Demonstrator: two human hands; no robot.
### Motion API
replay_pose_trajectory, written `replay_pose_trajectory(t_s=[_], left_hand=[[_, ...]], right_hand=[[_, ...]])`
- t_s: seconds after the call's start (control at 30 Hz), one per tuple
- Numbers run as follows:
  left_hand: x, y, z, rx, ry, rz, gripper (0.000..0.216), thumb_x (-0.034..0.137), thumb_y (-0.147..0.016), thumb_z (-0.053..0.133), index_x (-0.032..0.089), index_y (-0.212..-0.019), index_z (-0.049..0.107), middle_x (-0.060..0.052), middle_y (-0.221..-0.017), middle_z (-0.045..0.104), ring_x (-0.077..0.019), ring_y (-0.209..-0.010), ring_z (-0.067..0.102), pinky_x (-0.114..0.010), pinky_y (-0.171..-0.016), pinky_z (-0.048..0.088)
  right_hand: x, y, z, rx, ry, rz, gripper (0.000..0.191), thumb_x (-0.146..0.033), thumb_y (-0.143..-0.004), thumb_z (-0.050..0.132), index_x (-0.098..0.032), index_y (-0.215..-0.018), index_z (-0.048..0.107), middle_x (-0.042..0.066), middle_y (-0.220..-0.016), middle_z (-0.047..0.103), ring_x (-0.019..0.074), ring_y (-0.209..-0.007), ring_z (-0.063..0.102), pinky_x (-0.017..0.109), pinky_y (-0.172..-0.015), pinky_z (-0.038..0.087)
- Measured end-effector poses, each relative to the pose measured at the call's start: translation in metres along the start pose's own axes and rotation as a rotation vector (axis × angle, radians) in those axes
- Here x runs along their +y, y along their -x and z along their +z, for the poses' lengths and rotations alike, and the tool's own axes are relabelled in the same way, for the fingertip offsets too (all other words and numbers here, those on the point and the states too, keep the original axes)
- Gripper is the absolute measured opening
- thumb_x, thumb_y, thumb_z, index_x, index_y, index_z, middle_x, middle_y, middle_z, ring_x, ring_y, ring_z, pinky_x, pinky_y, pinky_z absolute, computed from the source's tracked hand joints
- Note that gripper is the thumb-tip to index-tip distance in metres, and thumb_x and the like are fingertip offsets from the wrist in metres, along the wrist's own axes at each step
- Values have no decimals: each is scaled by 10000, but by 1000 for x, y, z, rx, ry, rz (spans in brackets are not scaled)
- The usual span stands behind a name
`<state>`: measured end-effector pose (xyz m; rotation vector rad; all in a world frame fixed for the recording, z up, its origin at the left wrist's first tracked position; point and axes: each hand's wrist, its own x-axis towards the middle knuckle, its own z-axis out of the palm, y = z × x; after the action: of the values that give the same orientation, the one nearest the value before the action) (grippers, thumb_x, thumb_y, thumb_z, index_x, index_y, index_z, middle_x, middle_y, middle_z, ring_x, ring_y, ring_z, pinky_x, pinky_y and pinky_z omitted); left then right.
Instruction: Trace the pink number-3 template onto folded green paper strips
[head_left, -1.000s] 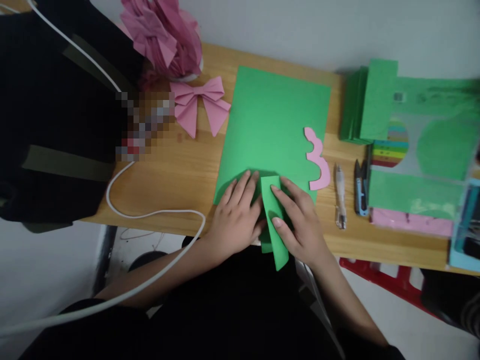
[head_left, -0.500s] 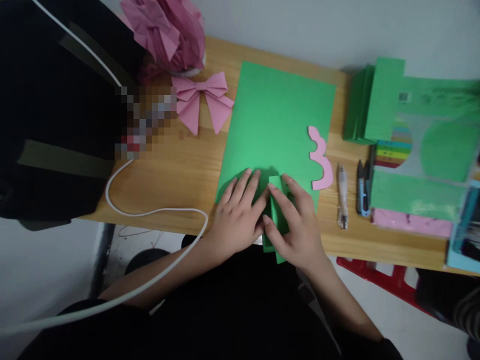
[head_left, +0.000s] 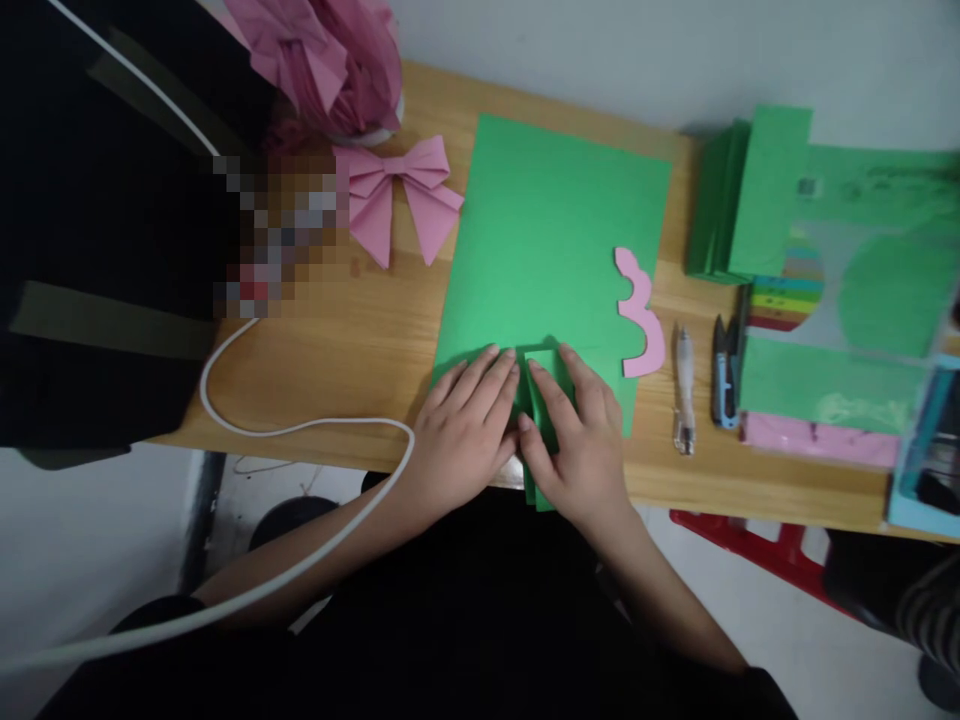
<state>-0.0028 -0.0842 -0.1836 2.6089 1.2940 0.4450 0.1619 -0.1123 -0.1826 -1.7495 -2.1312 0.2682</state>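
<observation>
a: looking for the folded green strip (head_left: 544, 422). lying where?

b: on the lower part of the large green sheet (head_left: 555, 230), running past the near edge of the counter (head_left: 300, 390). partly covered, so can't make out every fold.

a: and with the left hand (head_left: 465, 430)?

b: resting palm down on the sheet, just left of the strip. stretched out flat, with fingers close together. can't tell whether touching the strip's edge.

a: with the right hand (head_left: 589, 445)?

b: lying over the strip with fingers spread rather wide, with index finger and thumb set apart on its surface. can't see under the palm.

a: and round about?

b: to the right of that hand, straddling the sheet's right edge, see a pink scalloped cutout (head_left: 655, 340). farther right, on the counter, see a clear pen (head_left: 684, 375), then blue-handled snips (head_left: 724, 385). just beside the sheet's left edge, see a pink paper bow (head_left: 395, 166).
</observation>
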Motion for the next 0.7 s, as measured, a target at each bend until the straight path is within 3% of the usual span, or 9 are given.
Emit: replay_pose_trajectory(t_s=[0.33, 0.7], left_hand=[[-3, 1, 0, 19, 47, -22, 434, 234, -973, 419, 46, -1335, 567, -175, -1431, 552, -319, -1355, 488, -473, -1081, 434], [-5, 1, 0, -2, 90, -40, 479, 234, -970, 397, 28, -1389, 507, -174, -1445, 539, -298, -1388, 446, -456, -1092, 411]], right_hand=[[-7, -2, 3, -59, -22, 7, 496, -412, -984, 437, -146, -1397, 501, 208, -1534, 412, 343, -1449, 370, 574, -1115, 405], [-11, -4, 5, -81, -26, 41, 541, -408, -977, 453, -203, -1476, 417, 159, -1579, 367, 338, -1483, 309, 589, -1151, 360]])
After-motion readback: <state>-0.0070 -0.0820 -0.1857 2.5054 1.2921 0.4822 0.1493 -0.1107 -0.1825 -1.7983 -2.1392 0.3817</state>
